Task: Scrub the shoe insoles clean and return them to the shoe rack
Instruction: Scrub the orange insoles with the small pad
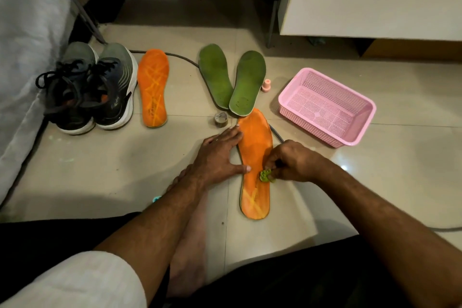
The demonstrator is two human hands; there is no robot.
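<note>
Orange insole [255, 157]: flat on the floor [100, 170], directly under my fingers. My left hand [217, 155] lies spread, fingers straight, pressing its left edge so it cannot slide, I judge. My right hand [292, 160] pinches a small green scrubber [266, 175] against its middle, fingers curled round it. Second orange insole [153, 87]: well left of my fingers, beside the shoes [92, 92]. Green insoles [232, 80]: just beyond them, waiting. Pink basket [325, 105]: beyond my right fingers.
</note>
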